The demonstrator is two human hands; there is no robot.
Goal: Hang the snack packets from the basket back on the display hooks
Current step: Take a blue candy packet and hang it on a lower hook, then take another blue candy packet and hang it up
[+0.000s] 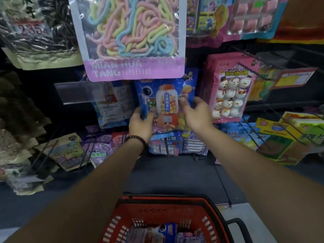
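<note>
A blue snack packet [166,102] is held up against the display by both hands: its lower left edge is gripped by the left hand [141,122], its right edge pinched by the right hand [196,114]. Directly above, a pastel marshmallow bag [129,37] overhangs. A pink snowman packet [229,88] hangs just right. Well below the hands, more packets are held in the red basket [157,213].

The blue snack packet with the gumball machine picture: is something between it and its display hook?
Both hands, left and right, hold the blue snack packet. The large pink packet of pastel candy ropes hangs over its top edge, hiding the hook, so I cannot tell.
</note>
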